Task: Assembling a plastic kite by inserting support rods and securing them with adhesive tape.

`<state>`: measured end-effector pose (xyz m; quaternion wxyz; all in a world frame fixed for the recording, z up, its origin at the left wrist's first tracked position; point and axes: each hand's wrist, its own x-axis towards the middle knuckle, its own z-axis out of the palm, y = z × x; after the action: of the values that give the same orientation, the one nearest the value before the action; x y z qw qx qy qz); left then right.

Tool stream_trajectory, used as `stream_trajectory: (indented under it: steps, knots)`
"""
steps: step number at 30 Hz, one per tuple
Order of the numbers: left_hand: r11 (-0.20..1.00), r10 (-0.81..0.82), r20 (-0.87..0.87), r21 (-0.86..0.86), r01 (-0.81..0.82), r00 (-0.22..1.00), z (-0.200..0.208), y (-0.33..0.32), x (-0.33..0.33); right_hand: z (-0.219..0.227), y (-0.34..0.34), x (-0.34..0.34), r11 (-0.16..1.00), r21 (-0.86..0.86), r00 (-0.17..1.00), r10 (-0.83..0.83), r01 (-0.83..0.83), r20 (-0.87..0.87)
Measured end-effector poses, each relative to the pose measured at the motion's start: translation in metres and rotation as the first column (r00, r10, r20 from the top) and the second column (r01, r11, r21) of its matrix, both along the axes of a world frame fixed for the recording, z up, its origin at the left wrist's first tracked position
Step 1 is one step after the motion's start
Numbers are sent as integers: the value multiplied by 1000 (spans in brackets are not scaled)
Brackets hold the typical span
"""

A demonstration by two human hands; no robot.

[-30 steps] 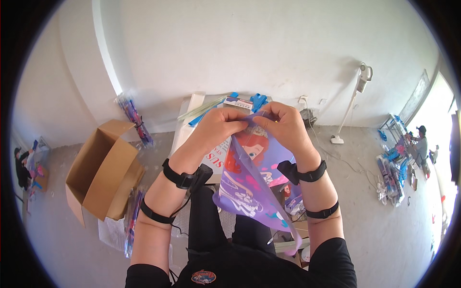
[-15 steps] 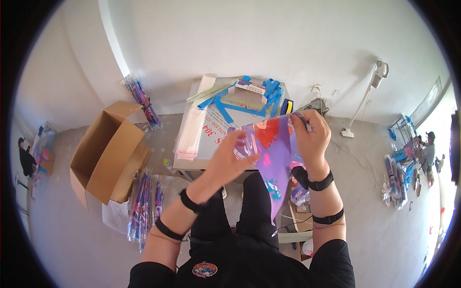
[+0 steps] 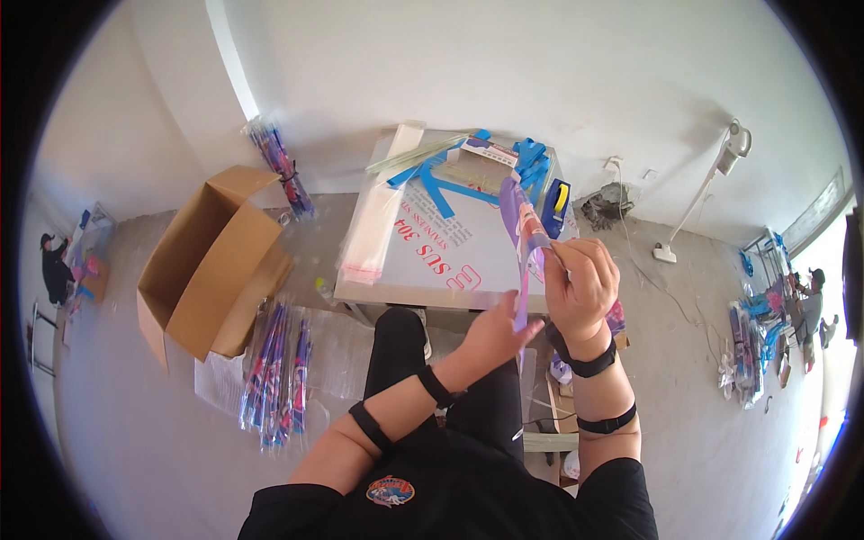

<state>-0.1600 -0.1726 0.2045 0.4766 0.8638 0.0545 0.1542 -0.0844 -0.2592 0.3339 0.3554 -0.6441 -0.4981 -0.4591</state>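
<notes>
I'm in a packing workshop with a concrete floor (image 3: 675, 405): plastic sleeves (image 3: 382, 216) along the left edge of my worktop (image 3: 371, 293), a tape dispenser (image 3: 555, 209) by its right edge, an open cardboard carton (image 3: 225, 283) and plastic-wrapped bundles (image 3: 273, 373) nearby.

Right hand (image 3: 585, 277) pinched, left hand (image 3: 497, 335) lower, loosely spread

White glare floods the right rim; the pale plaster wall (image 3: 504, 72) curves into black corners; the bare left hand (image 3: 493, 335) blurs slightly.
</notes>
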Motion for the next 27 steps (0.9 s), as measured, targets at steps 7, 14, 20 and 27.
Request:
stream_trajectory:
  steps: [7, 14, 20, 27]
  knots:
    - [991, 115, 17, 63, -116, 993, -32, 52, 4, 1, -26, -3, 997, 61, 997, -35, 39, -73]
    - [931, 363, 58, -70, -359, 930, 28, 160, -20, -10, -54, 30, 996, 7, 898, -82, 94, -432]
    - [954, 36, -181, 300, 21, 983, 89, 203, -8, -51, -49, 117, 970, -228, 620, -232, 87, -750]
    - [900, -131, -435, 324, 290, 891, 31, 276, 87, -97, 27, 231, 926, -379, 210, -371, 2, -905]
